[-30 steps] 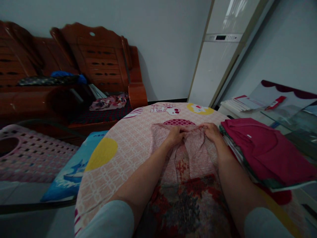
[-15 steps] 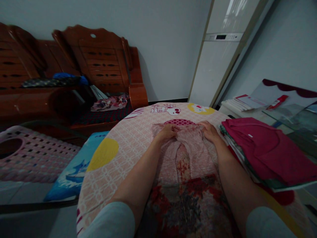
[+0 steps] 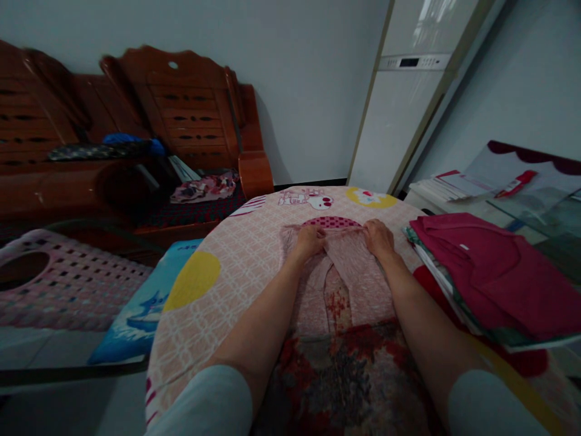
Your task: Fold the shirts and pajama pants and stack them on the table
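Pale pink, heathered pants (image 3: 367,281) lie on the round table, waist edge away from me and the two legs toward me. My left hand (image 3: 310,240) is closed on the upper left part of the pants, fingers pinching the cloth near the waist. At the upper right corner, my right hand (image 3: 379,237) grips the waist edge between thumb and fingers. Between the legs a strip of beige and red patterned fabric (image 3: 338,303) shows. Nearer to me spreads dark red and grey floral fabric (image 3: 345,375); whether it is separate from that strip I cannot tell.
Folded clothes with a crimson garment (image 3: 494,266) on top are stacked at the table's right. The patterned tablecloth (image 3: 245,254) covers the table. Left of it are a blue cushion (image 3: 140,309) and a pink woven basket (image 3: 82,284). A wooden bench (image 3: 190,121) stands behind.
My right hand has shifted slightly and the right side of the pants lies straighter and flatter. The left hand keeps its hold. The view has moved a little.
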Available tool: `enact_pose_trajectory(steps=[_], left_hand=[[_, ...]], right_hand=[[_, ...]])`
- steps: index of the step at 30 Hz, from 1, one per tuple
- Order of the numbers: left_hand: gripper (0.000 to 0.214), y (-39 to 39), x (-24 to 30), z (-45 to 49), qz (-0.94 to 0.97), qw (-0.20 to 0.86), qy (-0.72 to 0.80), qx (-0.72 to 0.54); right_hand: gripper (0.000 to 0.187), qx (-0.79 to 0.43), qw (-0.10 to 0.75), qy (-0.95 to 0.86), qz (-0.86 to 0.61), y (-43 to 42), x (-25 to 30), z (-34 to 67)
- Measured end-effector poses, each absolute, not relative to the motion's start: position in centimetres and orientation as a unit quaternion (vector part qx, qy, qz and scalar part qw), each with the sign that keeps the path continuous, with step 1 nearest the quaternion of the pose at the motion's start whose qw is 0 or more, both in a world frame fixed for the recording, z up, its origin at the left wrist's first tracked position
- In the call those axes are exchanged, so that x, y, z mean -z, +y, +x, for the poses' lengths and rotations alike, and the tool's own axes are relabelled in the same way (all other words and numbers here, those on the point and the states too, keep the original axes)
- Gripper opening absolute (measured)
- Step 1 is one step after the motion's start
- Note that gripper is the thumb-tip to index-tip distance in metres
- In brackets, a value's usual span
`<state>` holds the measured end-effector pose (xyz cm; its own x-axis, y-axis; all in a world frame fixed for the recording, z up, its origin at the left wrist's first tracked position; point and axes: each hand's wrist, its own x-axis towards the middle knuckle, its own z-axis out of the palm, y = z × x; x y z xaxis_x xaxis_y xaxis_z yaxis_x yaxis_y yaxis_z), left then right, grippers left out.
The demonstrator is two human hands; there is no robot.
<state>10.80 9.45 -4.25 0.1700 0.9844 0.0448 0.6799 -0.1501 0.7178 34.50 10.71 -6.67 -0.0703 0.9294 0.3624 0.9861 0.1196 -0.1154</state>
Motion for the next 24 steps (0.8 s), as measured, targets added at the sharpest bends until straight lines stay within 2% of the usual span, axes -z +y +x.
enact_pose_trajectory(steps=[4,7,10,14,21,24], left_hand=[[0.029,9.7,4.5,10.5,0.697,0.300,0.596,-0.262],[0.026,10.0,4.6,10.4,0.704,0.282,0.597,-0.262],[0.025,10.1,4.8,10.2,0.722,0.234,0.596,-0.262],[0.026,10.4,5.1,9.5,0.729,0.212,0.603,-0.244],[0.027,11.3,5.3,7.2,0.694,0.197,0.642,-0.260],[0.025,11.6,5.4,5.9,0.662,0.227,0.651,-0.294]], right_hand=[[0.026,0.094,0.227,-0.746,-0.619,10.6,5.8,34.5],[0.029,0.052,0.255,-0.796,-0.547,10.6,5.4,33.7],[0.034,-0.018,0.212,-0.840,-0.499,10.8,6.5,32.7],[0.043,-0.038,0.160,-0.847,-0.506,10.8,8.3,32.4],[0.051,-0.021,0.142,-0.854,-0.500,10.7,8.6,32.9],[0.052,-0.021,0.146,-0.856,-0.496,10.7,8.8,32.9]])
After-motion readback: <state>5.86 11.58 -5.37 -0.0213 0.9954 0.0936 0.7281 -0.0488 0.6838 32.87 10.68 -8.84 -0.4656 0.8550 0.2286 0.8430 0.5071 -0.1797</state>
